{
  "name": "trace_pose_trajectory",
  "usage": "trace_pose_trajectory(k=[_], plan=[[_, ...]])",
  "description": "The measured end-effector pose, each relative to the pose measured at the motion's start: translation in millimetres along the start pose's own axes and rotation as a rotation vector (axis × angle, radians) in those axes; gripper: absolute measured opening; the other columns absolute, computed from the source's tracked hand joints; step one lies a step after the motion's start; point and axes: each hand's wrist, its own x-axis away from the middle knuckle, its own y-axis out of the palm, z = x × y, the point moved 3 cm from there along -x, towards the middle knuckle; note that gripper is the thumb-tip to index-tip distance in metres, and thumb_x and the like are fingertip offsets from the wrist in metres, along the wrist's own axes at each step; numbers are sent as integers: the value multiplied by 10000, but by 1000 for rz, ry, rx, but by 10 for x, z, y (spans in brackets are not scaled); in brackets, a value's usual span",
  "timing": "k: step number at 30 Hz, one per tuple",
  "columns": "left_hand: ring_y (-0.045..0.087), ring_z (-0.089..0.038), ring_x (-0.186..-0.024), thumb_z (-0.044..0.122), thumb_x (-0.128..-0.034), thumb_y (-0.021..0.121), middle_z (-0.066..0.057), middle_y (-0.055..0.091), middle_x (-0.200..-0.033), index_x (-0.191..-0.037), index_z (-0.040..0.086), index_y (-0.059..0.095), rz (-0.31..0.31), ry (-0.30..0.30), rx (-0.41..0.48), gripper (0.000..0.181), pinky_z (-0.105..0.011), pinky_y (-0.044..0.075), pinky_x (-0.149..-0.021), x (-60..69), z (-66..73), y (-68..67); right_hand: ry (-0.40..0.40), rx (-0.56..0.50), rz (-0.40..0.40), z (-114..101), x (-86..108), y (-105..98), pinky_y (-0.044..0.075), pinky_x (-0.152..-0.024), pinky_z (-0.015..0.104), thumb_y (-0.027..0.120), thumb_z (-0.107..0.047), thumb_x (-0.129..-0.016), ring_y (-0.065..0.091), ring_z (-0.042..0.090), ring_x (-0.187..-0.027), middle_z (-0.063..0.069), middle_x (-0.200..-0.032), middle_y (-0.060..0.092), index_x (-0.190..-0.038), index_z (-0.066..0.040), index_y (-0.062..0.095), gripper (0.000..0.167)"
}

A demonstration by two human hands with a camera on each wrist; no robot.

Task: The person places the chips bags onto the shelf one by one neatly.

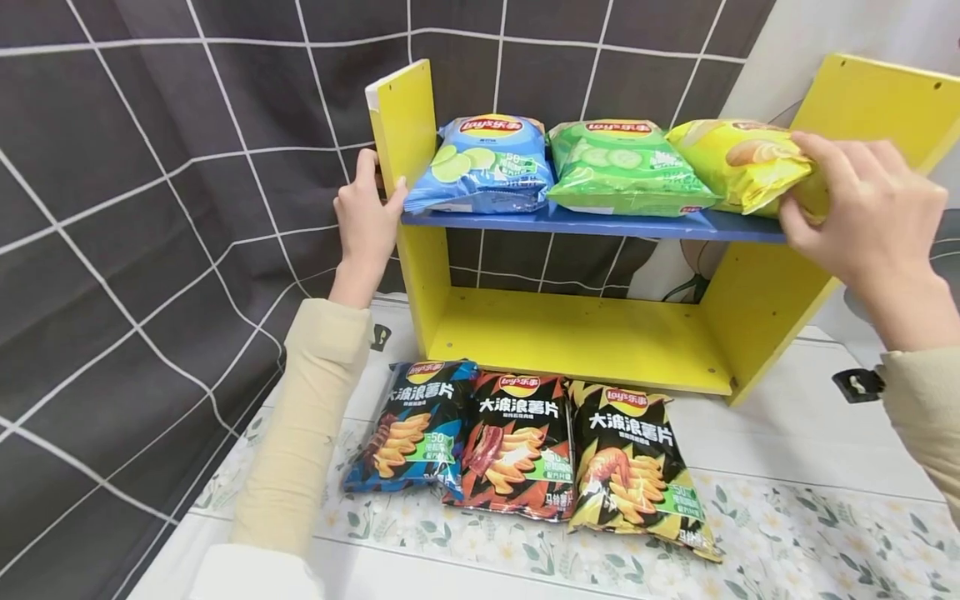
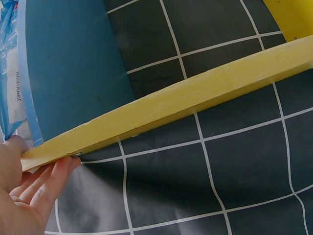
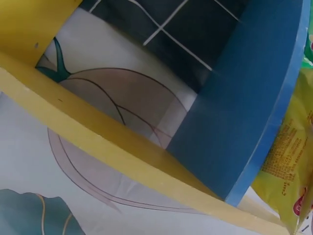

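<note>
1. the yellow chip bag [image 1: 731,158] is at the right end of the blue board [image 1: 592,223], just beside the green bag [image 1: 626,171]; its crumpled near end overhangs the board's front edge.
2. the right hand [image 1: 873,200] is clamped on that bag's near right corner, fingers over the top and thumb lower down, probably because the loose corner gives an easy hold. its palm side is hidden.
3. the blue bag [image 1: 487,167] lies left of the green one, both face up with labels forward, presumably so they can be read.
4. the left hand [image 1: 369,212] is closed around the front edge of the left side panel [image 1: 408,125], thumb on the inner side and fingers on the outer, likely to steady the yellow frame.
5. in front of the lower yellow board [image 1: 577,329], a dark blue bag [image 1: 412,429], a red-black bag [image 1: 517,446] and a black-gold bag [image 1: 637,467] lie in a row, face up, on the floral cloth [image 1: 787,525].
6. behind hangs a dark grid curtain [image 1: 150,250].
</note>
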Motion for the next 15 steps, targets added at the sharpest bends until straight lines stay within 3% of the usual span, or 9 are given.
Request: trace_pose_trajectory(k=[9,15], plan=[[657,-338,-886,276,-946,570,-166,694,-1050,-1200,73,516,-9,1,-13,330,-369,520,-730,-21,-8,-60,-69,-43,16,6,125,130,370,-545,635,432,-489,-817,548,425,-1007,206,-1187,641,-1374,-191,515,637],[662,-344,-894,276,-945,570,-161,699,-1049,-1198,73,520,-4,-8,-5,329,-373,515,-733,-8,-6,-20,-120,-32,32,42,135,144,382,-538,626,471,-456,-839,548,426,-1002,197,-1197,644,-1372,-196,526,597]])
